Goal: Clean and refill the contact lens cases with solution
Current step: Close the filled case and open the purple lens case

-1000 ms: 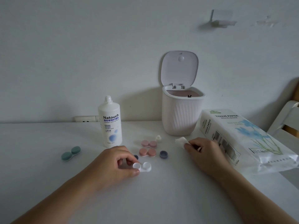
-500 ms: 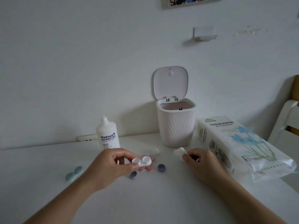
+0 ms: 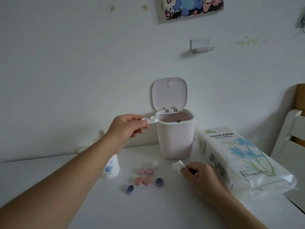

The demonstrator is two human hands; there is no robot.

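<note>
My left hand [image 3: 125, 129] pinches one end of an open white lens case [image 3: 150, 120], raised level with the left rim of the small pink bin [image 3: 175, 138], whose lid stands open. On the table, my right hand [image 3: 196, 176] holds a crumpled white tissue [image 3: 177, 166]. The solution bottle [image 3: 111, 167] stands behind my left forearm, mostly hidden. Two pink lens cases [image 3: 146, 171] [image 3: 143, 181] lie closed in the middle. Two loose purple caps [image 3: 129, 189] [image 3: 159, 182] lie beside them, and a small white bottle cap [image 3: 155, 163] sits behind.
A large pack of tissue paper [image 3: 239, 159] lies along the right side of the white table [image 3: 165, 212]. A white chair back [image 3: 290, 129] stands past the table's right edge. The wall runs close behind the bin.
My left hand has lifted the white case from the table up and to the right, to the bin's rim. The view has tilted upward. My right hand has stayed put with the tissue.
</note>
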